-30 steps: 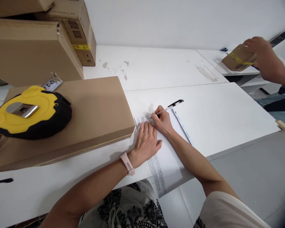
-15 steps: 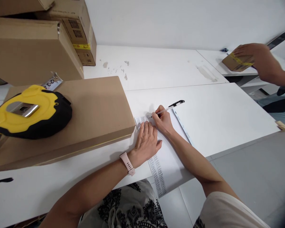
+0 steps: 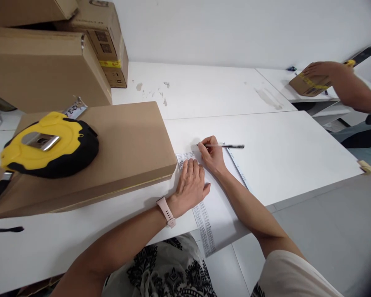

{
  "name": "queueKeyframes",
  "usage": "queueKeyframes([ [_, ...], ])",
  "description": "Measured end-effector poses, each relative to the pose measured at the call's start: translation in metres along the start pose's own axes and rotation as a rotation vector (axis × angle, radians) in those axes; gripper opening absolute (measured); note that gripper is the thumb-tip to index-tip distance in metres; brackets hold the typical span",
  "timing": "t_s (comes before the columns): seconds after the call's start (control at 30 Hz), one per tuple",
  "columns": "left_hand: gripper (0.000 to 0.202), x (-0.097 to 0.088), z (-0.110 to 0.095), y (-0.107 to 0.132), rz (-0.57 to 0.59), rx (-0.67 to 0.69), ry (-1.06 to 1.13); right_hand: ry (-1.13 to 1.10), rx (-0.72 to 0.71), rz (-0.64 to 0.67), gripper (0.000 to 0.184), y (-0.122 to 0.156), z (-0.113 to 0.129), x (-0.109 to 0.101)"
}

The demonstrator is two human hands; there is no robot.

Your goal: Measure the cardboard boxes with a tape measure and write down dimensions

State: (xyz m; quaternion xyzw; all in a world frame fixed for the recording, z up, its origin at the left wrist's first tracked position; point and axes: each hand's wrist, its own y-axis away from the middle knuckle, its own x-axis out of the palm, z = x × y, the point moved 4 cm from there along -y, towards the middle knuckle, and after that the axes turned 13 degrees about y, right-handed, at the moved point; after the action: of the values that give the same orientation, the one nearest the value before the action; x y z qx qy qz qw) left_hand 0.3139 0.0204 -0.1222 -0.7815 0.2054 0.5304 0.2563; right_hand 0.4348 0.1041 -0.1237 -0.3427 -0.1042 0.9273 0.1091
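Observation:
My left hand (image 3: 191,184) lies flat with its fingers stretched out on a printed sheet of paper (image 3: 218,206) that hangs over the white table's (image 3: 281,148) front edge. My right hand (image 3: 212,156) is closed on a pen (image 3: 222,145), which lies nearly level just above the top of the sheet. A pale watch strap (image 3: 166,211) sits on my left wrist. A flat cardboard box (image 3: 123,144) rests just left of the sheet, with a yellow and black tape measure (image 3: 49,144) on top of it.
Stacked cardboard boxes (image 3: 43,62) fill the back left corner. At the far right another person's hand (image 3: 323,68) rests on a small taped carton (image 3: 309,84) on a neighbouring table. Grey floor lies below the table's right edge.
My right hand has lifted the pen tip off the sheet and tipped the pen to nearly level. The other person's hand has shifted on the small carton. The view moved slightly.

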Motion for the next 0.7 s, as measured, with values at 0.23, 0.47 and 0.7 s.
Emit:
queueKeyframes([
  [0.23,0.034,-0.006,0.000,0.002,-0.248,0.123,0.125,0.243,-0.363,0.154,0.040,-0.009,-0.009,0.007],
  [0.47,0.021,-0.125,-0.019,0.063,-0.856,0.342,0.215,0.255,-0.450,0.049,0.054,-0.014,-0.020,0.018],
  [0.7,0.067,-0.227,0.082,0.117,-0.973,-0.301,0.037,0.270,-0.387,-0.018,0.042,-0.018,-0.025,0.024],
])
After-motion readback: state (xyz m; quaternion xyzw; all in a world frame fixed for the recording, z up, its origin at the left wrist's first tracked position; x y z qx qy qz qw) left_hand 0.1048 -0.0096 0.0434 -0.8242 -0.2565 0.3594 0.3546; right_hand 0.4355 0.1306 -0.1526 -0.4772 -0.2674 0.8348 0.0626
